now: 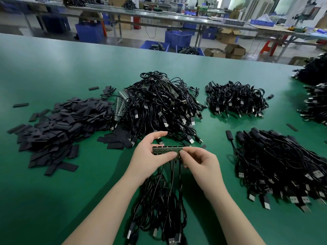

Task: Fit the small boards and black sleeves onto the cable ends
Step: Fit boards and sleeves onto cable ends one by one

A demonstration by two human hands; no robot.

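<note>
A strip of several small green boards is held level above the green table. My left hand grips its left part from behind, thumb on the front. My right hand pinches the strip's right end. Several black cables hang from the strip's lower edge and coil on the table between my forearms, USB plugs at the near edge. A heap of flat black sleeves lies to the left.
A large tangle of black USB cables with more board strips lies just beyond my hands. Smaller cable piles sit at back right and near right. More cables lie at the far right edge. Benches and blue crates stand behind.
</note>
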